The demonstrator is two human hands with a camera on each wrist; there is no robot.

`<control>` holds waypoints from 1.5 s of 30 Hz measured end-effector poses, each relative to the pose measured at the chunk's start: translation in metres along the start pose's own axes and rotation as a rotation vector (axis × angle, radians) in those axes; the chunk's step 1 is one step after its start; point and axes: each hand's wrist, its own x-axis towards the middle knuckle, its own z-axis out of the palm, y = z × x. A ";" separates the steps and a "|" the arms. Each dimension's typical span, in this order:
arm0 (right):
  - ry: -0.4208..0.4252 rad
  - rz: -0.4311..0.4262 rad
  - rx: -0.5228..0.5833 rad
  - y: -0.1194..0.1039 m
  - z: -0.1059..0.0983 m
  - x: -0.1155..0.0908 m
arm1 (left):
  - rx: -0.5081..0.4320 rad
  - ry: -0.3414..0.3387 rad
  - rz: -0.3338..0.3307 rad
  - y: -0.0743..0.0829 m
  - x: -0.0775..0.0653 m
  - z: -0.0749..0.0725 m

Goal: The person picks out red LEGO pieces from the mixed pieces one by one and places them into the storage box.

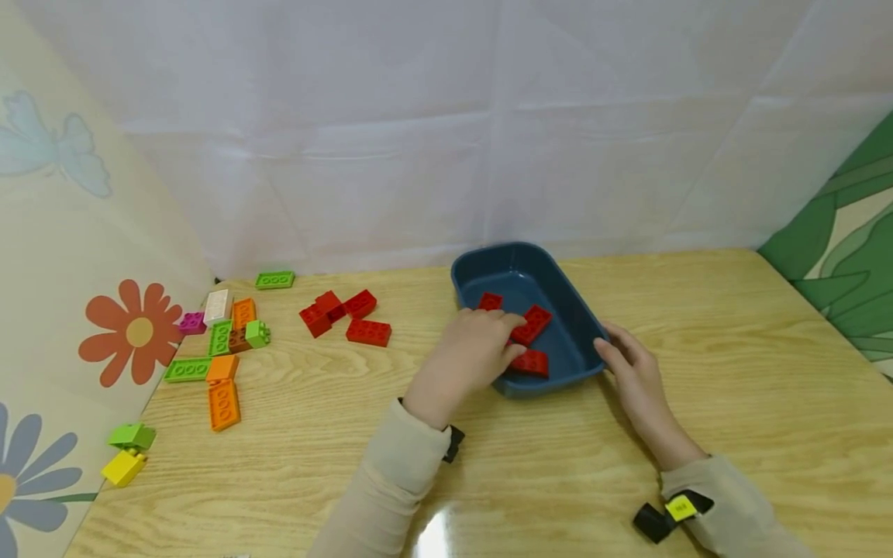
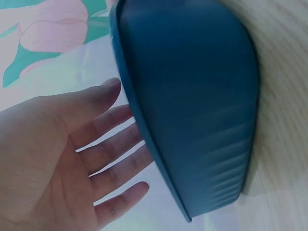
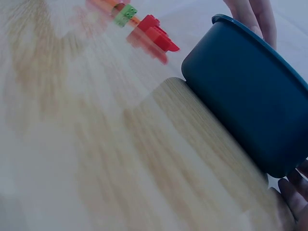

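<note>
A dark blue plastic bin (image 1: 565, 310) stands on the wooden table with several red toy bricks (image 1: 533, 324) inside. My left hand (image 1: 474, 345) reaches over its near left rim, fingers spread above the red bricks. In the left wrist view the left thumb and loosely extended fingers (image 2: 108, 163) lie beside the rim, some tips hidden behind it; nothing shows in their grasp. At the bin's near right corner my right hand (image 1: 636, 384) grips the rim, thumb on top and fingers outside. Those right fingers (image 3: 293, 192) show at the bin's lower edge in the right wrist view.
Left of the bin lies a loose group of red bricks (image 1: 368, 333). Farther left are orange bricks (image 1: 224, 404), green bricks (image 1: 187, 370), a white brick (image 1: 218, 308) and a magenta brick (image 1: 191, 323). A yellow brick (image 1: 123, 468) sits near the left edge. White cloth (image 1: 391, 155) hangs behind.
</note>
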 end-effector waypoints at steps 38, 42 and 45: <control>0.017 0.018 -0.008 -0.003 0.000 -0.001 | -0.292 0.027 -0.392 -0.101 -0.038 -0.015; 0.016 0.021 0.001 -0.003 0.000 -0.001 | -0.309 0.036 -0.424 -0.111 -0.044 -0.014; 0.015 0.023 0.005 -0.003 0.000 -0.001 | -0.332 0.012 -0.453 -0.117 -0.048 -0.013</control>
